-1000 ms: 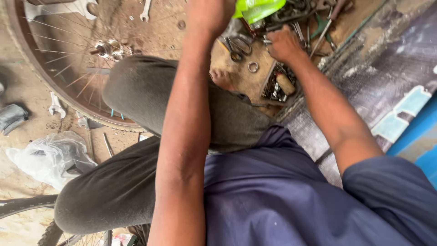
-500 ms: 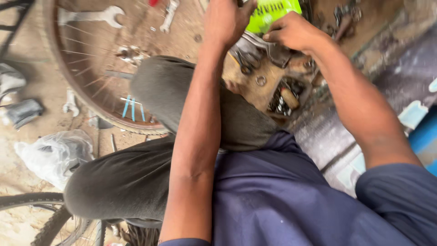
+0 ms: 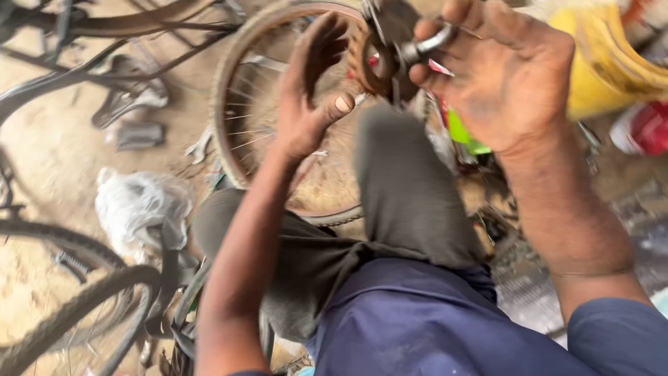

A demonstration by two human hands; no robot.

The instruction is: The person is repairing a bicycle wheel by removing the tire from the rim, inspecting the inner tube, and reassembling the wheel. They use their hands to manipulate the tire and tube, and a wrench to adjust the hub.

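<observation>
— While the rusty sprocket (image 3: 365, 59) sits up near the top of the view, who has it?

— The right hand (image 3: 497, 76); its grip is clamped on the metal axle (image 3: 421, 49) running through the sprocket, raised above the bent knee (image 3: 403, 160).

— And the left hand (image 3: 313, 90)?

— Just beside the sprocket, fingers spread, grip apart, holding nothing; whether it touches is unclear.

— Around them?

— A bicycle wheel (image 3: 236, 132) lies on the dirt floor behind; a crumpled plastic bag (image 3: 139, 205) to the left; a yellow container (image 3: 605, 63) at right.
</observation>
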